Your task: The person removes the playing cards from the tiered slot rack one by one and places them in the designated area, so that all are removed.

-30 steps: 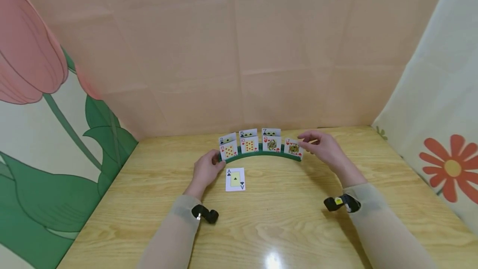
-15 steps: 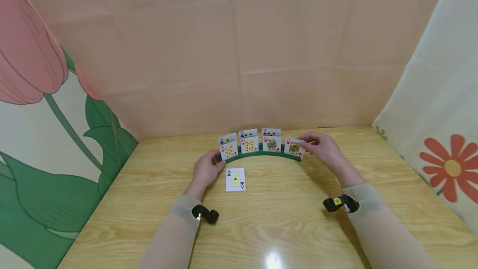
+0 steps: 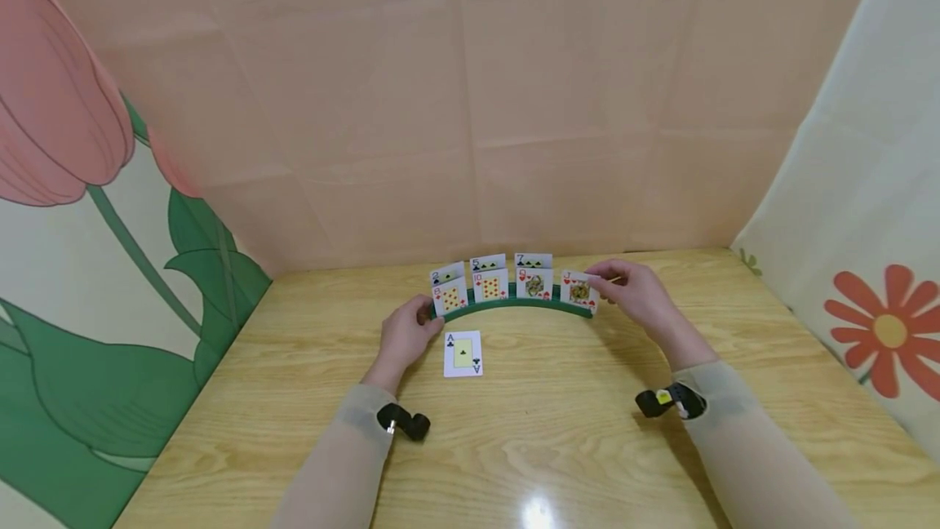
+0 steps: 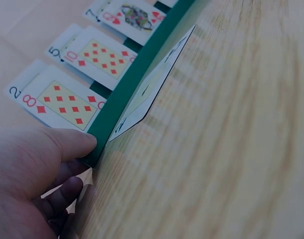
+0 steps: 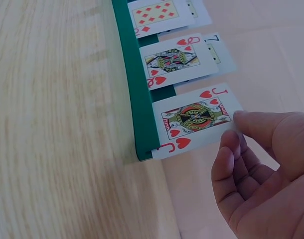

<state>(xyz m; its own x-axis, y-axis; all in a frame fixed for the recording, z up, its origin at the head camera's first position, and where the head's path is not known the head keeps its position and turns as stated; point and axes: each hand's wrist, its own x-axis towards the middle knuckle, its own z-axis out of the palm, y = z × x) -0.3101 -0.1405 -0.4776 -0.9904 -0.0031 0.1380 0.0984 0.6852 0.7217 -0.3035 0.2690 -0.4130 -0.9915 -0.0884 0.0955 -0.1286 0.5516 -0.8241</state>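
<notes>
A curved green card holder (image 3: 514,301) stands on the table with playing cards upright in two rows. My left hand (image 3: 405,335) grips its left end, thumb (image 4: 77,143) on the front face and the other fingers curled behind. At the opposite end, my right hand (image 3: 635,292) pinches the upper right corner of the jack of hearts (image 5: 194,119), whose lower edge is in the front slot. The front row also has the eight of diamonds (image 4: 65,102), ten of diamonds (image 4: 99,57) and queen of hearts (image 5: 177,60). Behind them show a two, a five and a seven (image 3: 534,258).
An ace of clubs (image 3: 463,353) lies face up on the wooden table (image 3: 543,439), in front of the holder's left part. A pink cloth (image 3: 470,104) hangs behind. Flowered cloths stand on the left and right sides.
The jack of hearts has shifted very slightly to the right, and the right hand's fingertips have come further over its corner. The left hand and the holder stay put.
</notes>
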